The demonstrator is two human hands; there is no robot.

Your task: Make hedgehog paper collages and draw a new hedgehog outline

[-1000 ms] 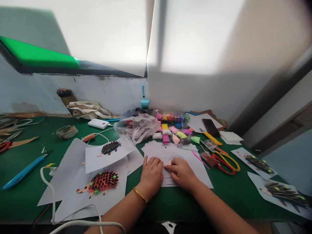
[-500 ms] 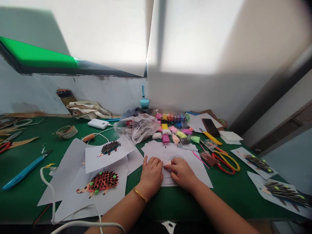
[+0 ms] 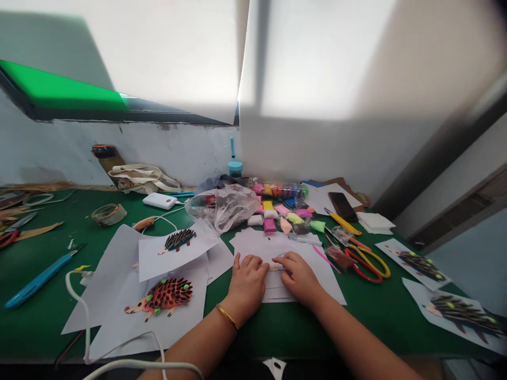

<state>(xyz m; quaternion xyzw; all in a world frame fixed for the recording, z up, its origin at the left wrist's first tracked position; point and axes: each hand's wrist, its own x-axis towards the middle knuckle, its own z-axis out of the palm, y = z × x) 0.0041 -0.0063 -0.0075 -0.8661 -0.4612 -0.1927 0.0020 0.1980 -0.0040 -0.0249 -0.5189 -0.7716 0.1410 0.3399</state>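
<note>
My left hand [image 3: 247, 282], with a gold bangle at the wrist, lies flat on the white paper [image 3: 325, 279], fingers stretched out. My right hand [image 3: 299, 277] rests on the same sheet with the index finger extended to the left and the other fingers bent. Between the two hands is a small peach-coloured patch of clay [image 3: 274, 267] on a line drawing that the right hand partly covers. The right index fingertip is just above and beside this patch. Neither hand shows anything held.
Packets of coloured clay [image 3: 270, 225] and a plastic bag [image 3: 224, 208] lie behind the paper. Scissors [image 3: 370, 263] and a yellow cutter [image 3: 344, 222] are at right. Hedgehog pictures [image 3: 168, 295] lie on both sides. A blue tool [image 3: 39, 279] and white cable are at left.
My right hand has shifted slightly, its index finger lifting off the peach patch and moving a little right, so more of the patch shows. My left hand has hardly moved.
</note>
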